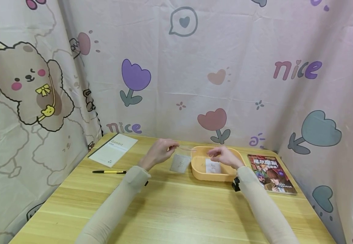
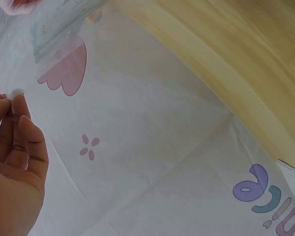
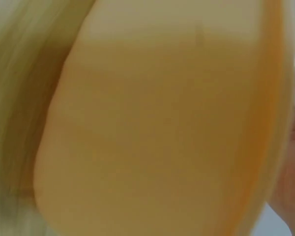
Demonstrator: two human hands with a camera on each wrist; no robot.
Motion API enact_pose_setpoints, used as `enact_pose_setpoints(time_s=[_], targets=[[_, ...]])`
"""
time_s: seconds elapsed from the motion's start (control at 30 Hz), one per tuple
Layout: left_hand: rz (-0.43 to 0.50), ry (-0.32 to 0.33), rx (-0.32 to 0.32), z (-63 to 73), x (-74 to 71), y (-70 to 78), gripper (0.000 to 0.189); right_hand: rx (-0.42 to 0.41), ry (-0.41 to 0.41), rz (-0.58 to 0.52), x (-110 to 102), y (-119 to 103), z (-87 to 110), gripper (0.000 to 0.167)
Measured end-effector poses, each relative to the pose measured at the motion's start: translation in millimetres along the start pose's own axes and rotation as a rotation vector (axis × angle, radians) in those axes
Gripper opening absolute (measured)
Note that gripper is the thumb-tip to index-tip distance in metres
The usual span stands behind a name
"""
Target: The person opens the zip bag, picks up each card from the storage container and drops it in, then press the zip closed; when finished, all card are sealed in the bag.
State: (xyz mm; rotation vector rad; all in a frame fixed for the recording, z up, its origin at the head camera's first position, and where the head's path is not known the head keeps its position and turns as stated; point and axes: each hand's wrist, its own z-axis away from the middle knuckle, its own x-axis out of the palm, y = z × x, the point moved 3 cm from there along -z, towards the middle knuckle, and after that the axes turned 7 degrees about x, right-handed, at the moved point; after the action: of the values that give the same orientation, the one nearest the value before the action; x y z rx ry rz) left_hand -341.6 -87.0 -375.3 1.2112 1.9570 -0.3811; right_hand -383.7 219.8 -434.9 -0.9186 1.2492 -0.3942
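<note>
My left hand (image 1: 160, 150) pinches the edge of a clear zip bag between thumb and fingertips. A thin red line, like the bag's seal strip, runs from those fingertips toward the orange box (image 1: 196, 173). In the left wrist view, see-through plastic (image 2: 64, 29) spreads beyond the left hand (image 2: 17, 162). A clear bag with a marked paper (image 1: 180, 163) shows just left of the box. Over the box is my right hand (image 1: 223, 156), its fingers loosely bent. Below it, inside the box, stands a white marked paper (image 1: 213, 166). The box wall (image 3: 152, 132) nearly fills the right wrist view.
Right of the box lies a magazine (image 1: 272, 174) with a colourful cover. A white notebook (image 1: 113, 149) and a yellow-and-black pen (image 1: 109, 171) lie on the left of the wooden table (image 1: 176, 210). A printed curtain (image 1: 179, 84) hangs behind the table.
</note>
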Motion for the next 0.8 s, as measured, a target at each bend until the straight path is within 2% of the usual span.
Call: enact_pose_setpoints(time_s=[0.33, 0.43, 0.6, 0.8], targets=[[0.002, -0.007, 0.005, 2.0, -1.0, 1.1, 0.013, -0.003, -0.116, 0.152, 7, 17, -6.0, 0.043], [0.001, -0.015, 0.006, 3.7, -0.9, 0.9, 0.013, 0.034, -0.132, 0.194, 11, 22, -8.7, 0.052], [-0.007, -0.013, 0.007, 6.1, -1.2, 0.7, 0.013, 0.070, -0.168, 0.216, 18, 26, -12.8, 0.068], [-0.020, -0.007, 0.028, 1.5, -1.7, 3.3, 0.012, 0.043, -0.185, 0.234, 18, 27, -14.4, 0.077]])
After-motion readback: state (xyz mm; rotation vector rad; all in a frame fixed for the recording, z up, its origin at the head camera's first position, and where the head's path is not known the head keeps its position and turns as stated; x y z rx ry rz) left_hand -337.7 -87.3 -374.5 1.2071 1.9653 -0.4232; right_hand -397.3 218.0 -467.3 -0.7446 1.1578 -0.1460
